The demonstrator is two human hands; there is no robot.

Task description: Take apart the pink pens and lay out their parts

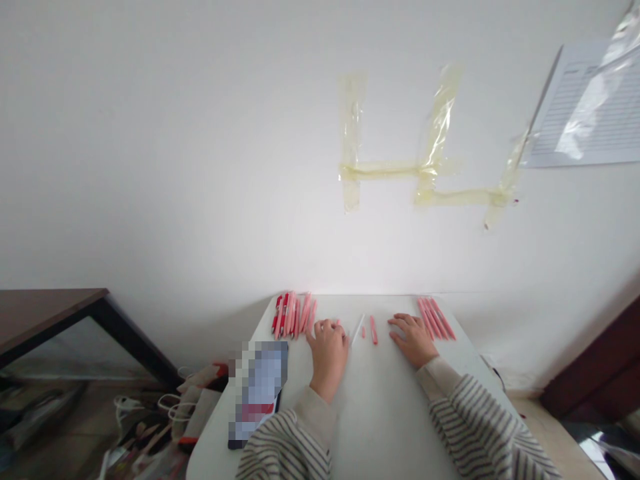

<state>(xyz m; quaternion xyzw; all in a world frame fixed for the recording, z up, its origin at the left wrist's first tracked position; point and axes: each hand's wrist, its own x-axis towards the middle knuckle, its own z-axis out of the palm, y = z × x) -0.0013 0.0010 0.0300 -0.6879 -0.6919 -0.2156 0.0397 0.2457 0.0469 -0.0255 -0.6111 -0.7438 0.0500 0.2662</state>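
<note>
My left hand rests over the white table with fingers bent downward and somewhat apart. A small pink piece peeks out just beyond its fingertips; whether they touch it is unclear. Between my hands lie a thin white pen refill, a short pink part and a pink pen barrel. My right hand lies palm down with spread fingers, holding nothing visible. Just right of it is a row of pink pen barrels. Several pink and red pens lie left of my left hand.
A blurred-out phone lies on the table's left side. The white wall meets the far table edge. Cables and clutter are below at left, beside a dark-framed brown table.
</note>
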